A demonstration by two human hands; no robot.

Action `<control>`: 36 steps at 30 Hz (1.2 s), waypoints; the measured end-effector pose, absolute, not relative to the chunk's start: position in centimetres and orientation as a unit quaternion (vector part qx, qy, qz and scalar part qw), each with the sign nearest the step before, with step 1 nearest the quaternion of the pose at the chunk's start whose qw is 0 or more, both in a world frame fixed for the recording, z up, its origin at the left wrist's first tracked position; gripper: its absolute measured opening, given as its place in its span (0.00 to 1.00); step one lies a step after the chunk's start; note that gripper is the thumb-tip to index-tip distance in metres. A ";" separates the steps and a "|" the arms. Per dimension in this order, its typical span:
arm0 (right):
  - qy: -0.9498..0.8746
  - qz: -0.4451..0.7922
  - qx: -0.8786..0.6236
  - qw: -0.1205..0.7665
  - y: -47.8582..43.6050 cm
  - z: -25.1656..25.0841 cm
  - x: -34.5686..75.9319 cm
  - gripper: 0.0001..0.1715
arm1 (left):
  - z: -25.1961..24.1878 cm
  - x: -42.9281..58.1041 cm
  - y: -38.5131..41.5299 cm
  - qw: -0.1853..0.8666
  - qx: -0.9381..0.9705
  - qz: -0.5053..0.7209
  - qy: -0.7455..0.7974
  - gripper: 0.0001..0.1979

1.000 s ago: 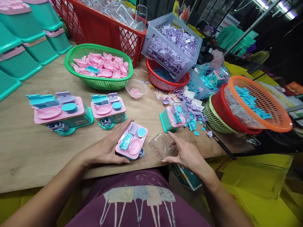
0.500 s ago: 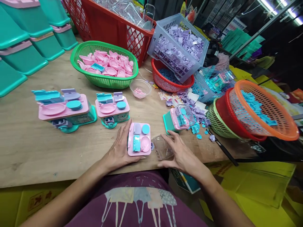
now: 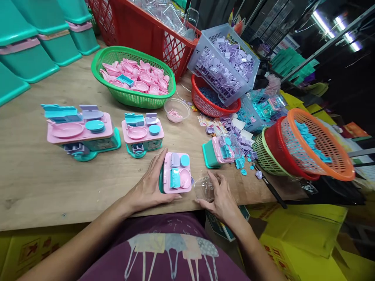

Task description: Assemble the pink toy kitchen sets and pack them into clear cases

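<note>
On the near side of the counter [image 3: 108, 187], the left hand [image 3: 149, 185] grips a pink-topped toy kitchen [image 3: 177, 173]. Just right of it, the right hand [image 3: 222, 197] grasps a clear cover [image 3: 203, 189]. Two similar toys [image 3: 143, 134] stand farther left.

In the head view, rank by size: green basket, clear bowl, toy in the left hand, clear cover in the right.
1. Green basket
2. Toy in left hand
3. Clear bowl, clear cover: unsure, as the right hand partly hides the cover
</note>
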State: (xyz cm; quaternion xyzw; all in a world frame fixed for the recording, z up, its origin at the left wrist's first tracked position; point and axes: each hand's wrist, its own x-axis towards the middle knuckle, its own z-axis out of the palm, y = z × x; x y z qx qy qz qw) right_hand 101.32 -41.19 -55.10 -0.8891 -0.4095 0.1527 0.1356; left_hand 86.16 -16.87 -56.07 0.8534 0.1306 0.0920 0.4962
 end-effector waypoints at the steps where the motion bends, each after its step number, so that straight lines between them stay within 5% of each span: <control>1: -0.417 0.174 -0.880 0.147 -41.4 -54.7 101.5 0.55 | -56.1 86.4 -17.1 0.496 0.852 0.100 0.134 0.63; 7: -0.530 0.190 -0.793 0.232 -41.2 -46.6 103.2 0.51 | -56.4 88.0 -19.3 0.494 0.849 0.139 0.125 0.59; 12: -0.631 0.162 -0.740 0.170 -37.2 -42.8 103.2 0.46 | -56.8 89.0 -20.8 0.496 0.847 0.162 0.103 0.55; 21: -0.703 0.205 -0.680 0.022 -31.9 -43.4 103.2 0.41 | -57.0 89.0 -20.9 0.508 0.834 0.184 0.107 0.55; 24: -0.701 0.229 -0.673 0.049 -32.0 -44.1 103.5 0.45 | -57.1 89.1 -20.9 0.513 0.831 0.184 0.110 0.55; 29: -0.643 0.268 -0.696 0.175 -33.3 -46.7 104.9 0.68 | -57.1 89.1 -20.8 0.513 0.832 0.179 0.111 0.57; 36: -0.635 0.226 -0.709 0.206 -33.8 -47.8 104.9 0.58 | -57.1 89.2 -20.8 0.512 0.832 0.177 0.118 0.52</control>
